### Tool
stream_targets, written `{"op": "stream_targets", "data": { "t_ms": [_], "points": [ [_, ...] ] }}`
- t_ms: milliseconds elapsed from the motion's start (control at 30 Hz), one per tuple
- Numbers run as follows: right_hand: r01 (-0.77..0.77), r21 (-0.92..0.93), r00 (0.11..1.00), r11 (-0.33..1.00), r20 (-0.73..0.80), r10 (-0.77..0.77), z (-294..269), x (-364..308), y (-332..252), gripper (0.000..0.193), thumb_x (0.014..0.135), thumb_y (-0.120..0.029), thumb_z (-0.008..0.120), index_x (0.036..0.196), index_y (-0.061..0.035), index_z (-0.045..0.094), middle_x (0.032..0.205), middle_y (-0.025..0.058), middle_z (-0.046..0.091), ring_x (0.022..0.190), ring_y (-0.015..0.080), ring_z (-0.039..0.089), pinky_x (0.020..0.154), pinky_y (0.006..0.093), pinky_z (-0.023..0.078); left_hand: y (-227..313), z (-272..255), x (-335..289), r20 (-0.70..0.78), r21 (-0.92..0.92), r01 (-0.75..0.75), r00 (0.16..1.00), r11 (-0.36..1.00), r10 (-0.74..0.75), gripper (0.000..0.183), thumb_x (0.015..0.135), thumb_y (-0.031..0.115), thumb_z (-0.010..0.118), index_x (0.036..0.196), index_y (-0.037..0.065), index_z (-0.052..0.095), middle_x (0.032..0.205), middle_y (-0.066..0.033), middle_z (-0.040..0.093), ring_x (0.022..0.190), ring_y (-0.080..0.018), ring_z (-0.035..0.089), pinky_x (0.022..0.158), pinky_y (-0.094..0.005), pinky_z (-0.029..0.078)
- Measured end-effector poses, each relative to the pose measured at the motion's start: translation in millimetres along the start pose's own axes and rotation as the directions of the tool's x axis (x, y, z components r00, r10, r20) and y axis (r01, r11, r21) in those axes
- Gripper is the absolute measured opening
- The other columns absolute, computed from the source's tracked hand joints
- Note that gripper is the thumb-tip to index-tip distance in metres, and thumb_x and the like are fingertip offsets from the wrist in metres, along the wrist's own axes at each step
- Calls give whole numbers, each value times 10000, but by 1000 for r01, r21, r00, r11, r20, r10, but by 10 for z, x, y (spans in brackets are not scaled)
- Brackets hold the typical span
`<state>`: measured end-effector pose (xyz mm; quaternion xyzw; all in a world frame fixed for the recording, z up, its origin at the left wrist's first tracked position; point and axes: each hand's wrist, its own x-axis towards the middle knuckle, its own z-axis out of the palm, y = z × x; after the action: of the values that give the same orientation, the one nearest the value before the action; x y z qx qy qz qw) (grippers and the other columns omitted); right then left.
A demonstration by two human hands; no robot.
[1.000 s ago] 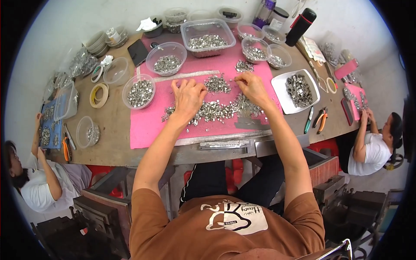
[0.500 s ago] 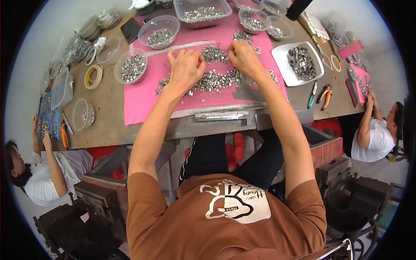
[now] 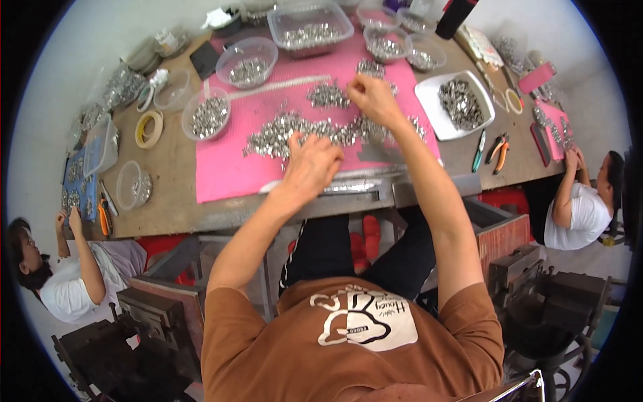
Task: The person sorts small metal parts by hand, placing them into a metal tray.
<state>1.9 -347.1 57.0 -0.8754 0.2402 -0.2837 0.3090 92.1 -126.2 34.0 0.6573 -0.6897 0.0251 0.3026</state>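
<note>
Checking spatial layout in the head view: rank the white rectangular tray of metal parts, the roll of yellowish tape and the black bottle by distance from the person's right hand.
From the right hand:
1. White rectangular tray of metal parts, just to its right.
2. Black bottle, at the far right edge of the table.
3. Roll of yellowish tape, far across on the left.

Loose band of small shiny metal pieces [image 3: 295,130] strewn across the pink mat [image 3: 228,171]

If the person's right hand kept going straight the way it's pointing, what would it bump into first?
The right hand points away from the person, up the pink mat. Most likely it would first meet the small heap of silvery metal pieces just beyond its fingertips, then the round clear bowl behind; depth is hard to judge.
</note>
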Motion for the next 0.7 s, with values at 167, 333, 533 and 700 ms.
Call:
{"op": "stream_targets", "data": {
  "t_ms": [167,333,533,700],
  "points": [
    [-150,259,989,954,49,142,-21,-173,119,215,894,-182,725,960,23,716,802,100,733,731,152,675,690,328,539,64,14,-33,23,15,-20,1000,1000,19,66,860,170,751,906,128,729,881,-17,629,926,-214,597,1019,-530,311],
    [-223,469,975,855,87,206,-4,-208,199,192,916,-166,720,978,16,710,825,43,730,761,103,664,688,285,531,44,18,-60,11,2,-13,1000,1000,13,83,863,153,749,935,119,725,876,-16,632,918,-214,601,1027,-526,309],
    [116,-181,993,977,-3,-118,64,-93,197,120,868,-58,661,971,4,667,904,128,694,861,251,665,786,375,530,38,45,-7,37,49,-34,999,998,33,116,861,146,747,958,119,692,879,-20,637,923,-220,614,1029,-532,314],
    [371,-469,926,802,123,-357,109,-20,225,115,823,-12,606,937,-15,621,958,173,627,972,381,593,888,483,479,5,47,-14,4,-9,-2,1000,1000,2,92,861,149,747,918,118,682,882,-24,639,922,-220,619,1025,-532,319]
  ]
}}
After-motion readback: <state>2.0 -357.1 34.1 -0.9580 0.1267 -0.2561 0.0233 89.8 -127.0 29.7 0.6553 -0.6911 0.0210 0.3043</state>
